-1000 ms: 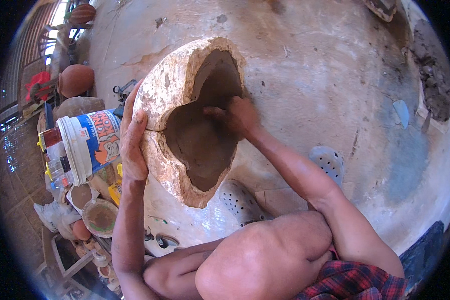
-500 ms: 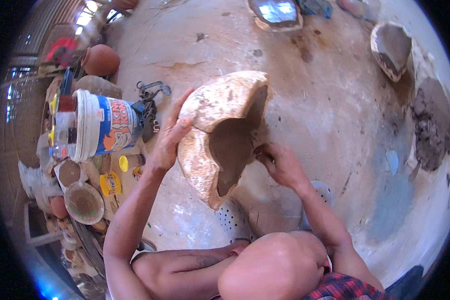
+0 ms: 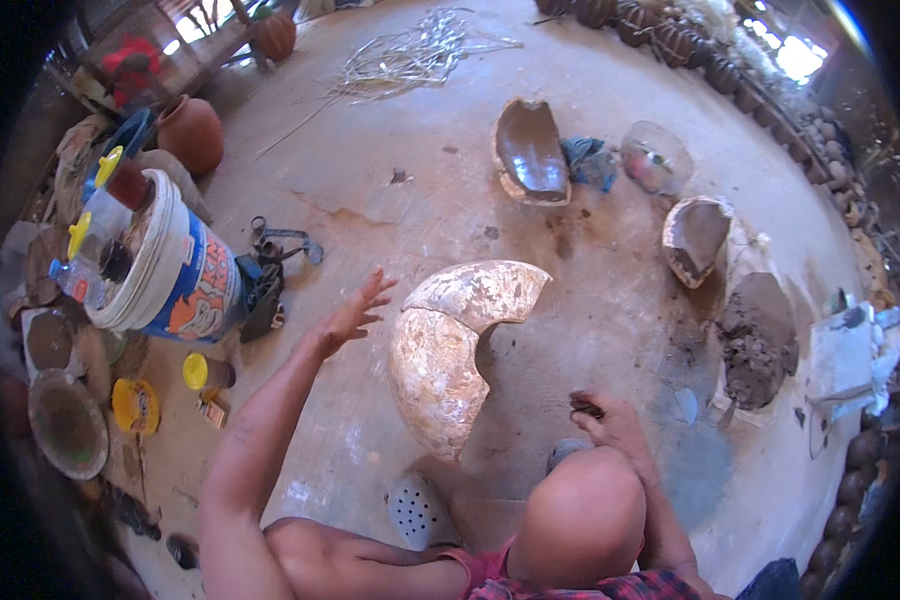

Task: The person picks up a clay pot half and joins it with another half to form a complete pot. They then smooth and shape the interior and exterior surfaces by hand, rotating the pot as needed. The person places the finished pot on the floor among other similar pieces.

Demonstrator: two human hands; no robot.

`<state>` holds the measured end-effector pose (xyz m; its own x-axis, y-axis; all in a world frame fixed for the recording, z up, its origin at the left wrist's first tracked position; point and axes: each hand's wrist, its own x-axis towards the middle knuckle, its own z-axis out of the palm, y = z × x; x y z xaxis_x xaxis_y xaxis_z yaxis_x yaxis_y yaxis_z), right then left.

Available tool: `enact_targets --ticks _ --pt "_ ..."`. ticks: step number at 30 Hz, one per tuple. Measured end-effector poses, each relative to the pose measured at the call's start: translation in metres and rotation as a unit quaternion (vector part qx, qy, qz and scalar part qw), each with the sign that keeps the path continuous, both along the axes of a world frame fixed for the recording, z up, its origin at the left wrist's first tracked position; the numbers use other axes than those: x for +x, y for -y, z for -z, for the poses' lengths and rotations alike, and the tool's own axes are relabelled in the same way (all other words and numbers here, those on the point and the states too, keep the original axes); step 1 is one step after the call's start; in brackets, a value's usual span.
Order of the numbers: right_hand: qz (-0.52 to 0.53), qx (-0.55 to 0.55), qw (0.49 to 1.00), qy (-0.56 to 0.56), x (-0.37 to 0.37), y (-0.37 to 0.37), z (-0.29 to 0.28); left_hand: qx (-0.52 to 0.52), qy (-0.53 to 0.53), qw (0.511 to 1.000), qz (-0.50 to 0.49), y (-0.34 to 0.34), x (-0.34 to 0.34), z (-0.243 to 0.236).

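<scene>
A pale, mottled, curved mould (image 3: 435, 370) rests on the floor in front of me. A seam runs between its two joined pieces, and an uneven opening faces right. Its inside is mostly hidden. My left hand (image 3: 350, 318) is held beside its left side, fingers spread, touching nothing. To the right of the mould, near my raised knee, is my right hand (image 3: 615, 425). Its fingers are bent together around something dark, too small to make out, perhaps clay.
Left stand a white and blue bucket (image 3: 195, 280) holding bottles, a yellow tub (image 3: 135, 405) and a clay pot (image 3: 191, 135). Beyond the mould are two more clay-lined moulds (image 3: 510, 125) (image 3: 696, 240). A dark clay heap (image 3: 760, 345) lies right. Dry strips (image 3: 410, 55) lie far off.
The mould has gone from being tilted up in my left hand to resting on the floor. My left hand has let go of it. My right hand has drawn back toward my knee.
</scene>
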<state>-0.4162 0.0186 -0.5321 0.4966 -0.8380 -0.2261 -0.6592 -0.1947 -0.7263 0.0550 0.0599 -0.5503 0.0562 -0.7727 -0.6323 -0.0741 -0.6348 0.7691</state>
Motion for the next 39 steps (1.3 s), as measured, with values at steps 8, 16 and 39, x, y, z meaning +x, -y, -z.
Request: enact_targets --ticks 8,16,39 --pt "0.119 -0.273 0.951 -0.084 0.006 0.009 -0.147 -0.157 0.17 0.973 -0.013 0.054 0.029 0.081" --pt "0.169 -0.584 0.766 -0.209 -0.035 0.012 -0.289 -0.163 0.212 0.963 0.03 0.063 0.013 0.11" --pt "0.237 -0.27 0.882 -0.304 -0.271 0.207 0.0 0.005 0.231 0.97 -0.076 -0.007 0.055 0.078"
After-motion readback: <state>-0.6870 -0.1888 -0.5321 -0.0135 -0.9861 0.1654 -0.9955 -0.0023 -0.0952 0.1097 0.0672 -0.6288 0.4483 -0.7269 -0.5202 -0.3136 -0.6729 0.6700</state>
